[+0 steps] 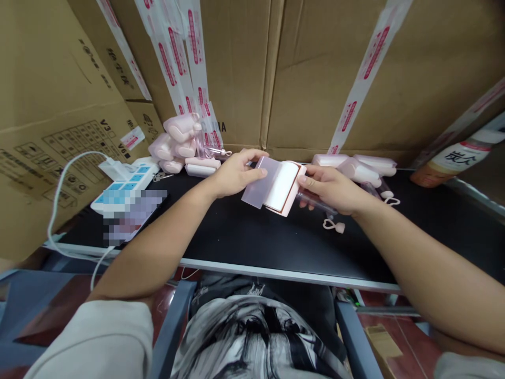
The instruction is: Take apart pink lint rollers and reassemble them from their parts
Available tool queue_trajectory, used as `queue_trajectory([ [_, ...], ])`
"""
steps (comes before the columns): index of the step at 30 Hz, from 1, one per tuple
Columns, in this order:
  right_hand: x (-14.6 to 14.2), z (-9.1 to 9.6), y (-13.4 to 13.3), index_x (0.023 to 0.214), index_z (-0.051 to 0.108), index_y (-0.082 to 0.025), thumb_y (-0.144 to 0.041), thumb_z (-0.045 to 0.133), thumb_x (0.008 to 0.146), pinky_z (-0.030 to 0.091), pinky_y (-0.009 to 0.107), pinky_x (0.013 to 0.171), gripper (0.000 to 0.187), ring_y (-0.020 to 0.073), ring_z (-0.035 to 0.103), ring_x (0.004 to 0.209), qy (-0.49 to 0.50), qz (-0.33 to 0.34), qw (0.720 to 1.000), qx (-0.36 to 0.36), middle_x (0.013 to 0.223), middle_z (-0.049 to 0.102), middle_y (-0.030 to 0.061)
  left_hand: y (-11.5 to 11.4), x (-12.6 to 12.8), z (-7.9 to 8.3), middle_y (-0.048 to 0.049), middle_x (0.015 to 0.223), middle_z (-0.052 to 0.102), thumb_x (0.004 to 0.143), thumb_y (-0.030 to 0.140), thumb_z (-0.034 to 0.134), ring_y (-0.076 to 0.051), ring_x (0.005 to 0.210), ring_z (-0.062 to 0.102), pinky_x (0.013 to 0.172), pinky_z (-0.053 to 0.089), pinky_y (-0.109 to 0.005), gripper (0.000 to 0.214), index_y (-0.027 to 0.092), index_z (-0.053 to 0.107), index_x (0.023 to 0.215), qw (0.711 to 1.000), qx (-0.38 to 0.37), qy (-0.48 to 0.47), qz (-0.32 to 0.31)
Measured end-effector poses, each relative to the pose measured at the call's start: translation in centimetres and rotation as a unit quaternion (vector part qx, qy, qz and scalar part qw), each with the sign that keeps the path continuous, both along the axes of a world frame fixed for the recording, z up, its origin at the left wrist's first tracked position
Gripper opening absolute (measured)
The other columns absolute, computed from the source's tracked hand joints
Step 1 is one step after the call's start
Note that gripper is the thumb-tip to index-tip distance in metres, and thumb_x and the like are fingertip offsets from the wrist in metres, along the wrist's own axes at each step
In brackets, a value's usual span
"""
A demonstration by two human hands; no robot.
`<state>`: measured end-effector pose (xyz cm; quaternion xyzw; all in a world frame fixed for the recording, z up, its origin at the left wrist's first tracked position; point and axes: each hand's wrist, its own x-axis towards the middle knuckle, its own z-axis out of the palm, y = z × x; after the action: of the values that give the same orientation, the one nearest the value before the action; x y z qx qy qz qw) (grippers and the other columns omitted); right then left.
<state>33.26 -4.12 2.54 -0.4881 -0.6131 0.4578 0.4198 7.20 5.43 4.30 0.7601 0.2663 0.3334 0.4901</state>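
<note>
Over the middle of the black table, my right hand (329, 188) grips a lint roller by its pale pink end, fingers closed around it. The white roll (281, 188) of that lint roller is partly exposed. My left hand (239, 172) pinches a translucent lilac cover (260, 181), which overlaps the left side of the white roll; whether the two are fastened together I cannot tell. Below my right hand a clear tube shows, and a small pink heart-shaped loop (333, 226) hangs or lies near its end.
Several pink lint rollers (179, 142) are piled at the back left, with several more (357, 169) at the back right. A white power strip (128, 187) and a phone (136, 218) lie left. A bottle (457, 158) stands right. Cardboard (236, 68) walls the back.
</note>
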Motion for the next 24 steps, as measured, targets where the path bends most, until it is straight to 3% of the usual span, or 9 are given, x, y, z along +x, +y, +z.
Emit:
queue_trajectory([
  [8,0.1,-0.5,0.1,0.113,0.076,-0.023,-0.068,0.083,0.088,0.057,0.028,0.046,0.053,0.0176,0.069,0.057,-0.006,0.004,1.0,0.001,0.079,0.076,0.0033,-0.4,0.4,-0.4,-0.0096,0.121,0.072,0.082,0.039,0.086,-0.012,0.073,0.063,0.062,0.052,-0.024,0.055,0.017,0.065,0.128,0.999,-0.016,-0.033,-0.003],
  [17,-0.1,-0.8,0.2,0.107,0.072,-0.021,-0.071,0.081,0.088,0.057,0.026,0.046,0.054,0.0166,0.07,0.058,-0.018,0.022,1.0,0.001,0.079,0.075,0.0035,-0.2,0.4,-1.0,-0.0091,0.128,0.068,0.082,0.044,0.087,-0.019,0.095,0.07,0.081,0.057,-0.03,0.055,0.02,0.066,0.127,0.999,0.014,-0.01,-0.038],
  [24,-0.2,-0.9,0.1,0.112,0.072,-0.021,-0.065,0.081,0.091,0.059,0.027,0.046,0.05,0.0173,0.071,0.059,-0.023,0.024,0.999,0.005,0.077,0.074,0.003,-0.3,0.5,-1.2,-0.0101,0.126,0.071,0.081,0.043,0.088,-0.018,0.091,0.07,0.08,0.057,-0.031,0.06,0.019,0.067,0.132,0.999,0.011,0.006,-0.032],
])
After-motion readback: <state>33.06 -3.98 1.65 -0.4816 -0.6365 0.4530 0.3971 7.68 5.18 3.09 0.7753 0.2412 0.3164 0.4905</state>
